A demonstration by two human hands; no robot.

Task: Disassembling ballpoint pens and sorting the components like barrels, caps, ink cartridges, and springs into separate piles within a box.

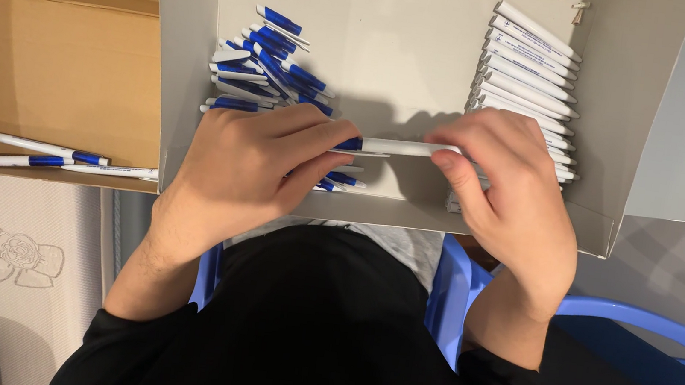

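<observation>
Head view: at frame centre, left hand (256, 161) and right hand (502, 189) pinch opposite ends of a white pen with blue clip (399, 147) above the grey tray (180, 71), apparently mid-assembly; seating the ends needs axial alignment.

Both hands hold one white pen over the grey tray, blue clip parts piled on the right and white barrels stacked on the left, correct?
Sides are swapped. The head view shows the blue clip parts piled on the left and the white barrels stacked on the right. The rest holds.
</observation>
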